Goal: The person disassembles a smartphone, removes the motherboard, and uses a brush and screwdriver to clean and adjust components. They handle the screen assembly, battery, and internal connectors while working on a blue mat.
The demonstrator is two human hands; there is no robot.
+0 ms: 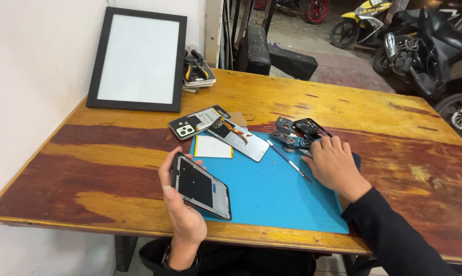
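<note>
Black-and-silver phone frame (201, 186), stripped of its back and internals, held tilted over the near-left corner of the blue work mat (277, 197), above the near edge of the desk (113, 168).

Progress, as judged: disassembly looks well advanced. Already out and laid on the mat's far edge: a flat white battery (212, 146), a grey display panel with orange flex cable (238, 138), a dark back cover with camera cluster (196, 122) just off the mat, and a heap of small black inner parts (297, 132) at the mat's far-right corner. Reassembly or further stripping of the frame is not begun, as far as can be seen.

Left hand (182, 209): wrist rising from the near edge, palm cradling the frame from beneath, fingers (167, 168) wrapped around its left long edge, thumb on the near side.

Right hand (334, 164): palm down on the mat's right side, dark sleeve running to the near-right corner, fingers curled loosely onto the heap of small parts; whether they pinch anything cannot be told. Thin metal tool (291, 162) lies just beside it.

Beyond: framed white panel (138, 59) leaning on the wall at the far-left corner, pliers (197, 71) beside it.
</note>
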